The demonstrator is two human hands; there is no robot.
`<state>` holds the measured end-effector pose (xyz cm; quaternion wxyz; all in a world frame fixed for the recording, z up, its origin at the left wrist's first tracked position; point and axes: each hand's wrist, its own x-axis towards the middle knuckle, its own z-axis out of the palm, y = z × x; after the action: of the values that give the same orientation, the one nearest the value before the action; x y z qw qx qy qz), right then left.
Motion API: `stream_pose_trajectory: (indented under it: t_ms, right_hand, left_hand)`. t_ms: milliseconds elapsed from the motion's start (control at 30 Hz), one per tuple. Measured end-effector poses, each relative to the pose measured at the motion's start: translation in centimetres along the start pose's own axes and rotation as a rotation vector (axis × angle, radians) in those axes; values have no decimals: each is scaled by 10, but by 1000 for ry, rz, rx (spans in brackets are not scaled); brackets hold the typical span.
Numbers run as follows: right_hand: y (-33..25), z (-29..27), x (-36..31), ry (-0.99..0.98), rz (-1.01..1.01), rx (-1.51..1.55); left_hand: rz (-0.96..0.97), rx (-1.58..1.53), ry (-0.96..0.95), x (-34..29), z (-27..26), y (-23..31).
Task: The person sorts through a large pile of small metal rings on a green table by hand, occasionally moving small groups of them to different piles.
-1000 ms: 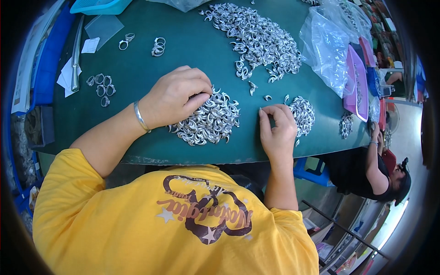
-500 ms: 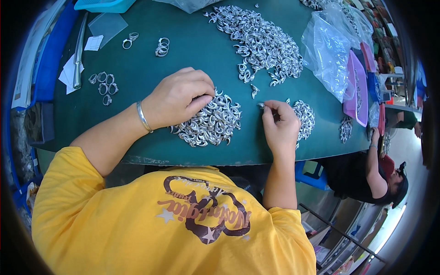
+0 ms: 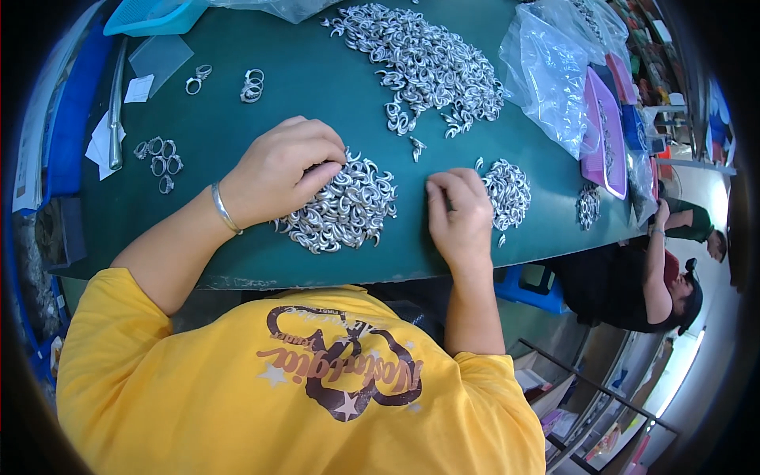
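1. Head view: seen from the left of two wide fisheye cameras worn side by side on the person's head; upright, unmirrored.
2. Direction: downward and forward, over the printed yellow fabric shirt point(image 3: 214, 396), onto the flat dark-green tabletop point(image 3: 317, 79).
3. Range: close; the shirt fills the lower foreground, with the bare left hand point(image 3: 294, 164) and bare right hand point(image 3: 465, 212) near mid-frame.
4. Periphery: curved black border; at right, a black-clad co-worker point(image 3: 613, 286) appears tipped sideways, farther off.
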<state>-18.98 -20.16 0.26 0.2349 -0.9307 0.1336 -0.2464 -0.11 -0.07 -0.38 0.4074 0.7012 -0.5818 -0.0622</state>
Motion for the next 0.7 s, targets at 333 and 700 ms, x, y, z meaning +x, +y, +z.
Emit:
stream_pose_trajectory:
  t_ms: [333,700]
  right_hand:
    - [20,-18,20,63,-23,-202]
    - [28,-10,25,92,240,45]
  left_hand:
    - [8,1,-5,0,-1,0]
    - [25,-2,21,-1,2,-1]
